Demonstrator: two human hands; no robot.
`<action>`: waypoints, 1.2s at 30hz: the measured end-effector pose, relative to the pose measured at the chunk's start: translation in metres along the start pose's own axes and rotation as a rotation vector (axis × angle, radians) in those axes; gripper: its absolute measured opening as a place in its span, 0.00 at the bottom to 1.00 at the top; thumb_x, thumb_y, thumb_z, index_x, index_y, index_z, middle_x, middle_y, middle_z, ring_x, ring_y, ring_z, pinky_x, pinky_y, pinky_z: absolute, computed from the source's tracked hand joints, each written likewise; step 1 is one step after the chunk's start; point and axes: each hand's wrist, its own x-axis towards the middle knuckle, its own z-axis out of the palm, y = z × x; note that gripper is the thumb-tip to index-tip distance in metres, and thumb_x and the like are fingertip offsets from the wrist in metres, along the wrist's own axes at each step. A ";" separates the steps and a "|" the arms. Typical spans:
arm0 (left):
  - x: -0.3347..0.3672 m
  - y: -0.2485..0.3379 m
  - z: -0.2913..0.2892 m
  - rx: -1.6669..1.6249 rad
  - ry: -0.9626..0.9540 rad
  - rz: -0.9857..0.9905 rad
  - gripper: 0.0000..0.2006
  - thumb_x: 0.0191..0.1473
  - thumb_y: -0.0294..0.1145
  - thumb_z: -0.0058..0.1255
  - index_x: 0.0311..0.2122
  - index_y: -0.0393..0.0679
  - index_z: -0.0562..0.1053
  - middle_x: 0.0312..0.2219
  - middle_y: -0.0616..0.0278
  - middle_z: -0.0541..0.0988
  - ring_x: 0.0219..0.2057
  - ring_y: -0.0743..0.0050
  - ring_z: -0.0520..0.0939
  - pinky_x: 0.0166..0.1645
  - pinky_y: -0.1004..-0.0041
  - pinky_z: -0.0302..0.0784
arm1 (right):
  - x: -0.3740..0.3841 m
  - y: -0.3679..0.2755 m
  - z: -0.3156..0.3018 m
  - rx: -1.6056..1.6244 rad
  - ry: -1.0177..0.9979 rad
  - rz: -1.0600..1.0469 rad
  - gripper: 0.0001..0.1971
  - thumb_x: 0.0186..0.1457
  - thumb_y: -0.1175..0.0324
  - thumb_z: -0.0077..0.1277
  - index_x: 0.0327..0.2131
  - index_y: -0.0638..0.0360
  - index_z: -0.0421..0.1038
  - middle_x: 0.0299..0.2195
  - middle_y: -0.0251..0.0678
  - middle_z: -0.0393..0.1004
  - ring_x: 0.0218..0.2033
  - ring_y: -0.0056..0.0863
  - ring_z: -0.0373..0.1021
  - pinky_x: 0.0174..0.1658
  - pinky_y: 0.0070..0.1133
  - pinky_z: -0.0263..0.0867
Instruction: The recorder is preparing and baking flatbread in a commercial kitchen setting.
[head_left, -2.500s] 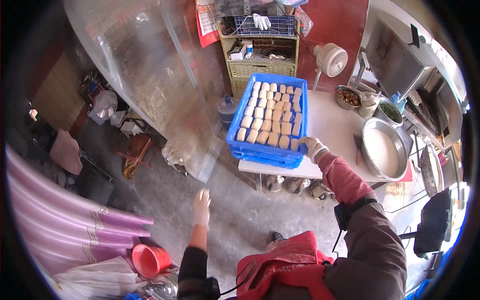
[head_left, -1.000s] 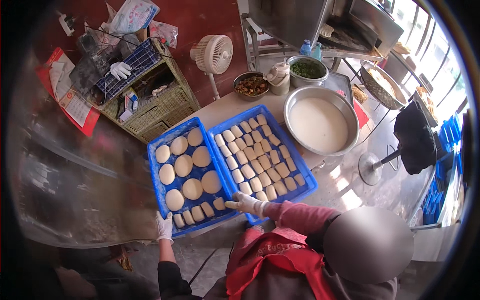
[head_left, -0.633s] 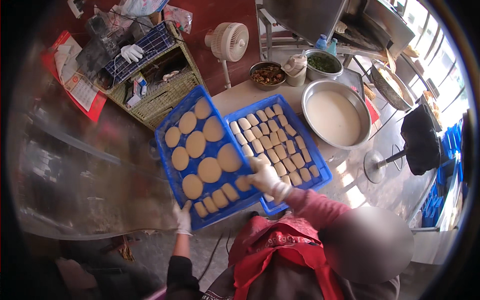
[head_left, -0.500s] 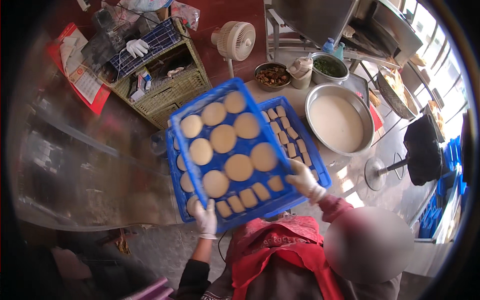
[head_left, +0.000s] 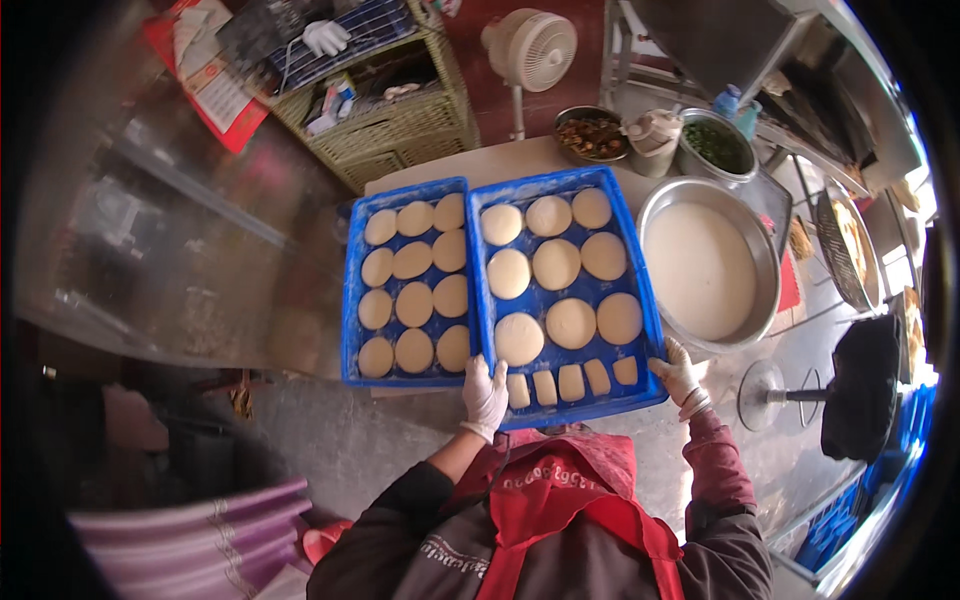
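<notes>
A blue plastic tray (head_left: 590, 409) lies over the right side of the table, held at its near corners. Rows of flat round dough pieces (head_left: 556, 265) fill most of it, with a row of small rectangular dough pieces (head_left: 571, 384) along its near side. My left hand (head_left: 486, 400), in a white glove, grips the near left corner, thumb up over the rim. At the near right corner, my right hand (head_left: 681, 378), also gloved, is closed on the rim. Beside it on the left, a second blue tray (head_left: 410, 381) holds more dough rounds (head_left: 414, 304). Whatever lies beneath the held tray is hidden.
A large metal basin (head_left: 705, 265) of pale liquid stands close to the right. Behind are a bowl of brown food (head_left: 590, 135), a cloth-covered container (head_left: 655, 140) and a pot of chopped greens (head_left: 717, 148). A fan (head_left: 535, 50) and wicker cabinet (head_left: 400, 110) stand beyond.
The dough tray, tilted and raised across both trays before, has swung right and down to lie straight. It now covers the tray of small pieces, and the left tray shows. Both hands keep their hold.
</notes>
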 end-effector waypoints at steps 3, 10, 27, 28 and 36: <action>-0.002 -0.015 0.008 0.122 0.069 0.013 0.11 0.53 0.34 0.53 0.35 0.37 0.68 0.30 0.49 0.72 0.31 0.47 0.75 0.34 0.59 0.71 | 0.013 0.007 -0.004 -0.016 -0.002 -0.009 0.17 0.49 0.82 0.46 0.45 0.62 0.67 0.34 0.23 0.71 0.33 0.11 0.64 0.39 0.14 0.64; 0.017 -0.025 -0.010 0.224 -0.013 0.051 0.17 0.52 0.37 0.54 0.42 0.36 0.67 0.34 0.43 0.73 0.35 0.42 0.75 0.39 0.56 0.71 | 0.018 0.032 0.007 -0.438 0.160 -0.142 0.19 0.47 0.77 0.50 0.45 0.65 0.65 0.42 0.38 0.69 0.41 0.25 0.66 0.47 0.21 0.63; 0.180 -0.246 -0.243 -0.089 -0.489 -0.480 0.13 0.47 0.29 0.56 0.40 0.38 0.76 0.30 0.61 0.80 0.29 0.75 0.78 0.36 0.72 0.74 | 0.044 -0.002 0.316 -0.784 -0.200 -0.601 0.33 0.51 0.67 0.54 0.58 0.66 0.54 0.61 0.53 0.52 0.63 0.43 0.50 0.62 0.26 0.51; 0.190 -0.245 -0.258 -0.098 -0.547 -0.473 0.12 0.47 0.29 0.57 0.39 0.37 0.77 0.28 0.63 0.80 0.27 0.76 0.78 0.34 0.72 0.73 | 0.050 0.003 0.327 -0.762 -0.075 -0.538 0.34 0.51 0.66 0.54 0.59 0.67 0.52 0.62 0.53 0.49 0.65 0.43 0.47 0.63 0.25 0.48; 0.149 -0.208 -0.317 -0.271 -0.568 -0.504 0.14 0.47 0.25 0.55 0.42 0.35 0.74 0.34 0.65 0.79 0.33 0.77 0.78 0.40 0.75 0.74 | 0.076 -0.013 0.368 -0.049 -0.274 0.280 0.40 0.45 0.76 0.50 0.64 0.58 0.47 0.39 0.31 0.70 0.39 0.21 0.65 0.45 0.20 0.63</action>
